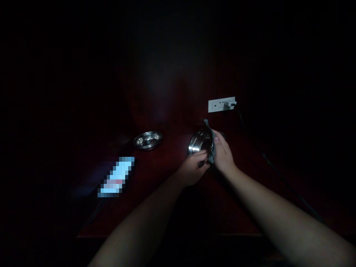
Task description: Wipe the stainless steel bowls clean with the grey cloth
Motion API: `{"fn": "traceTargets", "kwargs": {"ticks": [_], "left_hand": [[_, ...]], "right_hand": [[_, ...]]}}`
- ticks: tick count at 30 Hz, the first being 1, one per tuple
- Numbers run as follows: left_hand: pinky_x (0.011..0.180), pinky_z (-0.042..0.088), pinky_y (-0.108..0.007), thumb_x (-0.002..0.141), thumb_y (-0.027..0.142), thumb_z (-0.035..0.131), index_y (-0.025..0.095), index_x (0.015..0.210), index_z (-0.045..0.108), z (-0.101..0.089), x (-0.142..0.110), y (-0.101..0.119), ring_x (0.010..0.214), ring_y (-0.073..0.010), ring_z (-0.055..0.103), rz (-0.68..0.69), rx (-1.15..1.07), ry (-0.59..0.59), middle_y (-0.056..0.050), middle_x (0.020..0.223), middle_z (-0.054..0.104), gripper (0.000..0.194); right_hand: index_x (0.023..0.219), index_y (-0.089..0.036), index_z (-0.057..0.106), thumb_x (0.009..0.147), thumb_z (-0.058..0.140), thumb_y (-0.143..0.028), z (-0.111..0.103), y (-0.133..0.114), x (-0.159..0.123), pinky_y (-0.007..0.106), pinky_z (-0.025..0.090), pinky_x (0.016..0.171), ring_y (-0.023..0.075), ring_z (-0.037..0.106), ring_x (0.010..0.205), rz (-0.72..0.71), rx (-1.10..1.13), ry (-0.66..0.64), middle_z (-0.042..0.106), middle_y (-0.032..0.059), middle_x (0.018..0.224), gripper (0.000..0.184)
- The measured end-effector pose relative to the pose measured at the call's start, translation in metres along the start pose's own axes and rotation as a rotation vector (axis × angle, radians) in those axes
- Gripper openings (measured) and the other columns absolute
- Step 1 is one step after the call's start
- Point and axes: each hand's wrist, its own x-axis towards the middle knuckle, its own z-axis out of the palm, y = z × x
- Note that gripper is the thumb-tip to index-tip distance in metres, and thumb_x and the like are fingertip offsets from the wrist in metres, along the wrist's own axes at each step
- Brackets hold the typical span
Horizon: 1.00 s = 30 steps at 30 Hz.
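Note:
The room is very dark. My left hand grips the lower rim of a steel bowl that is tilted on its side, mouth facing left. My right hand is closed on a grey cloth pressed against the bowl's right side and rim. A second steel bowl sits upright on the dark red table, to the left and apart from both hands.
A lit, blurred phone screen lies at the left of the table. A white power strip with a plug in it sits behind the bowls; its dark cable runs down the right side. The table's front edge is near my forearms.

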Motion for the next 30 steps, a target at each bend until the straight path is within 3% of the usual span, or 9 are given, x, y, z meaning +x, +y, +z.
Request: {"fn": "traceTargets", "kwargs": {"ticks": [4,10,18,22,26,30], "left_hand": [[0.077,0.043,-0.028,0.079,0.02,0.047,0.015,0.071,0.051,-0.001,-0.002,0.0,0.082,-0.0152,0.052,-0.074,0.045,-0.079,-0.004,0.082,0.058,0.01],[0.07,0.04,-0.025,0.081,0.021,0.044,0.015,0.072,0.05,-0.001,-0.003,0.001,0.074,-0.0128,0.048,-0.072,0.03,-0.104,-0.002,0.077,0.054,0.012],[0.062,0.038,-0.023,0.08,0.023,0.046,0.014,0.071,0.051,-0.001,-0.005,0.002,0.066,-0.0108,0.044,-0.083,0.009,-0.145,0.001,0.069,0.05,0.014],[0.066,0.039,-0.025,0.081,0.025,0.045,0.013,0.078,0.056,0.0,-0.007,0.003,0.07,-0.0119,0.046,-0.052,-0.014,-0.138,-0.002,0.076,0.054,0.016],[0.064,0.039,-0.024,0.082,0.029,0.045,0.012,0.087,0.059,0.002,-0.009,0.003,0.066,-0.0107,0.045,-0.043,-0.071,-0.124,-0.001,0.072,0.052,0.022],[0.07,0.042,-0.027,0.083,0.029,0.043,0.014,0.103,0.057,0.005,-0.011,0.003,0.072,-0.0126,0.051,-0.07,-0.158,-0.099,-0.003,0.08,0.058,0.029]], "right_hand": [[0.103,-0.021,0.06,0.082,0.041,-0.045,-0.002,0.002,0.006,0.036,0.033,0.096,0.0203,0.053,0.103,0.171,0.013,0.05,0.061,0.0037,0.107,0.038],[0.086,-0.023,0.066,0.077,0.049,-0.04,-0.002,0.006,0.013,0.034,0.037,0.091,0.0197,0.057,0.095,0.277,0.161,0.09,0.066,0.0003,0.094,0.026],[0.071,-0.02,0.065,0.068,0.061,-0.04,-0.003,0.009,0.016,0.031,0.046,0.072,0.0178,0.059,0.072,0.489,0.325,0.208,0.066,-0.0005,0.071,0.022],[0.065,-0.02,0.059,0.067,0.058,-0.034,-0.005,0.01,0.02,0.031,0.048,0.065,0.0159,0.058,0.06,0.536,0.496,0.136,0.061,-0.0019,0.06,0.014],[0.066,-0.02,0.057,0.069,0.053,-0.038,-0.007,0.013,0.021,0.036,0.051,0.066,0.018,0.059,0.06,0.594,0.606,0.006,0.062,0.0005,0.061,0.019],[0.066,-0.019,0.057,0.069,0.054,-0.036,-0.005,0.014,0.019,0.036,0.051,0.066,0.0181,0.06,0.062,0.628,0.658,0.061,0.062,0.0012,0.062,0.017]]}}
